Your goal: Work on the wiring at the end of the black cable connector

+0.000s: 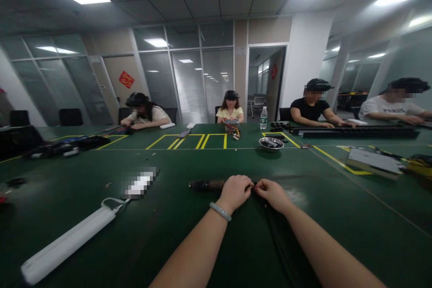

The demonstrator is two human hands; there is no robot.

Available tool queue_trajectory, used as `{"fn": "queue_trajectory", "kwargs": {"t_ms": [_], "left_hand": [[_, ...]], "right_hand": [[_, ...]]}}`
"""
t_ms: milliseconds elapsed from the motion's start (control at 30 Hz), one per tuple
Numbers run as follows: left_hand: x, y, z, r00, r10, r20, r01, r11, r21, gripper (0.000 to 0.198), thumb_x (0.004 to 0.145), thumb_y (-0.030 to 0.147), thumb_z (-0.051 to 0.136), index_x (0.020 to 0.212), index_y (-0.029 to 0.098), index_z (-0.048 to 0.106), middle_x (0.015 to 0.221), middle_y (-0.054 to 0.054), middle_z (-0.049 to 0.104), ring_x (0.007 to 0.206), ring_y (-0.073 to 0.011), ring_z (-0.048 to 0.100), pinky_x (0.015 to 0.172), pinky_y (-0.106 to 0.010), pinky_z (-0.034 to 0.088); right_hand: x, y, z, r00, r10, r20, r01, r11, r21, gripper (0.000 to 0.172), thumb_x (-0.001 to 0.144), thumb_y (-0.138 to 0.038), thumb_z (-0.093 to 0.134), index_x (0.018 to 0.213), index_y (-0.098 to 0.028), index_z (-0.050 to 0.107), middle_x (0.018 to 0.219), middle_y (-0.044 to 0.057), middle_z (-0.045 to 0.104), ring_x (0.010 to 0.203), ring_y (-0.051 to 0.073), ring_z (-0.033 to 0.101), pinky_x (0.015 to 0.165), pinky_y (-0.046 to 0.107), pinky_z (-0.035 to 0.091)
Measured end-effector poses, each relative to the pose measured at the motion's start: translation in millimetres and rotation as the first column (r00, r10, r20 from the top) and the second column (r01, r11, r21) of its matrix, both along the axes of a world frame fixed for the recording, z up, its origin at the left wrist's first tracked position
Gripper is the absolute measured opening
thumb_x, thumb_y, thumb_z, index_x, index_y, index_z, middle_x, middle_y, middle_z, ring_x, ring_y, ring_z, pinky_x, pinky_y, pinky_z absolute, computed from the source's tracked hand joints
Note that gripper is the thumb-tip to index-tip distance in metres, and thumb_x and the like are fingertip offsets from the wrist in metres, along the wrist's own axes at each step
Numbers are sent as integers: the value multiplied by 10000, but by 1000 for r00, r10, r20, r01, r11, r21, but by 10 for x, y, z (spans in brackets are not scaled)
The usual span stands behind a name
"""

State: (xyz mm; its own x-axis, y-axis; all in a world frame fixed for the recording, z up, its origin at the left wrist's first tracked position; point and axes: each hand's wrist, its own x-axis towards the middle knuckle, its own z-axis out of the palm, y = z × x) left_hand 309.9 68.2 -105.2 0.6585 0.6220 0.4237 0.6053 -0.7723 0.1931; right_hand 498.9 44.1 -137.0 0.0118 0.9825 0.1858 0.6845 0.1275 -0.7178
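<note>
A dark, rod-shaped tool with a narrow tip [207,185] lies on the green table in front of me, its tip pointing left. My left hand [235,191], with a pale bracelet at the wrist, is closed over the tool's right end. Close beside it, my right hand [272,193] has thumb and finger pinched together, almost touching the left fingertips. What sits between the two pinches is too small and hidden to make out. Below my right hand a black cable [275,229] runs toward me along the tabletop.
A long white case with a strap [69,245] lies at left. Ahead are a metal bowl [271,144] of dark parts and a water bottle [263,119]. A grey box [374,163] and long black bars [357,132] lie right. Several people sit across the table [189,225].
</note>
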Motion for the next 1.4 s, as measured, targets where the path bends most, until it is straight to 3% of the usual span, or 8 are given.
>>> {"fn": "queue_trajectory", "kwargs": {"t_ms": [467, 900, 1200, 1400], "left_hand": [[-21, -98, -52, 999, 22, -32, -21, 999, 36, 176, 926, 195, 513, 1073, 237, 599, 1095, -11, 614, 1056, -188, 530, 919, -337, 392], [19, 39, -87, 1000, 17, -11, -17, 999, 38, 153, 912, 206, 496, 1005, 237, 614, 1047, -12, 632, 1002, -196, 555, 882, -338, 397], [57, 78, -101, 998, 56, -11, -56, 998, 23, 193, 889, 231, 539, 1079, 240, 572, 1065, -10, 623, 1014, -196, 563, 874, -331, 420], [78, 80, -88, 996, 86, -5, -86, 996, 13, 130, 881, 259, 571, 1006, 224, 577, 1035, -18, 627, 973, -201, 581, 861, -340, 439]], "right_hand": [[47, 61, -70, 998, 30, -55, -29, 1000, 7, 196, 769, -350, 601, 781, -165, 666, 728, 20, 688, 657, 161, 599, 627, 241, 432], [128, 169, -130, 996, 72, -55, -73, 997, -15, 238, 786, -392, 613, 795, -160, 666, 702, 13, 676, 615, 143, 574, 585, 227, 399], [193, 241, -152, 986, 120, -120, -126, 991, -45, 230, 746, -388, 653, 781, -161, 644, 694, 5, 666, 620, 136, 574, 557, 206, 407], [224, 219, -161, 982, 133, -133, -137, 990, -23, 212, 774, -376, 634, 818, -169, 648, 741, 15, 685, 645, 144, 594, 591, 219, 433]]}}
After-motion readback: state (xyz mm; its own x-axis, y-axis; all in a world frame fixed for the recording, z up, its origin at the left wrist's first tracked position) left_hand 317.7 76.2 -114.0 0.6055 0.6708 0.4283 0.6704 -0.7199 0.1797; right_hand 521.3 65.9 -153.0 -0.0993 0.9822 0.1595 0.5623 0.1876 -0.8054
